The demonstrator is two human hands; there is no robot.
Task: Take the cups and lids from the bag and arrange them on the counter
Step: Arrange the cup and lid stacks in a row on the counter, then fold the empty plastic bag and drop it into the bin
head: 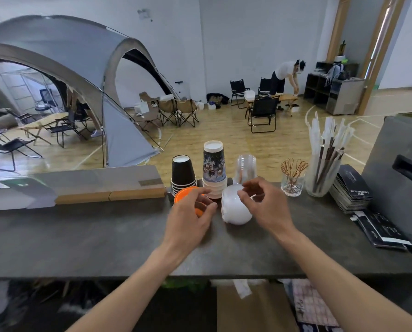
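Three upside-down stacks stand at the far edge of the dark counter: black cups, printed cups and clear plastic cups. In front of them lie orange lids and a stack of white lids. My left hand curls around the orange lids and touches them. My right hand hovers at the white lids' right side, its fingertips pinched close to their top edge. A brown paper bag sits below the counter.
A glass of wooden picks, a jar of wrapped straws and a pile of dark leaflets stand to the right, beside a grey machine. Wooden blocks lie to the left. Beyond are a tent, chairs and a person.
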